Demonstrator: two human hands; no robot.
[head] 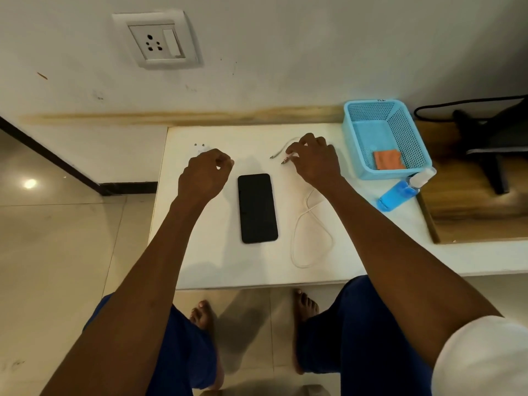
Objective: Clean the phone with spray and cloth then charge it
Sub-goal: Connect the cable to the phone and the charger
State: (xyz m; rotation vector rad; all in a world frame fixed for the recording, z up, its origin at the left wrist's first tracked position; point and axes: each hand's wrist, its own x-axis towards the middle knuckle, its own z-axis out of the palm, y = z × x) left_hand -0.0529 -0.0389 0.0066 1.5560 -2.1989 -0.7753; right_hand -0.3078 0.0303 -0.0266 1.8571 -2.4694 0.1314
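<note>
Nearest us we see two knees in blue fabric and two bare feet on glossy beige floor tiles (57, 252). Past them stands a white, smooth-topped table (217, 267) with a straight front edge.

On it lies one phone (258, 208), a flat black rectangle with rounded corners, glassy screen up and dark, between our two forearms and touching neither. Just to its right one thin white cable (310, 232) forms a loose loop and runs away under our right hand (314, 161). That hand rests curled over the cable's far part, fingertips pinching it close to a small metal plug; a second short end curves out beside it.

Our left hand (204, 174) hovers left of the phone's top, fingers curled inward into a loose fist; whether it grips anything we cannot tell. Just beyond it sits one small white charger plug (200, 148), two dark pins showing.

To the right one clear bottle (400, 192) of blue liquid lies tilted, its pale cap touching a light-blue perforated plastic basket (368, 130). Inside the basket lies one orange folded cloth (389, 159).

Farthest, on the scuffed white wall, is one white socket plate (158, 38) with a switch. We can read no writing anywhere.
</note>
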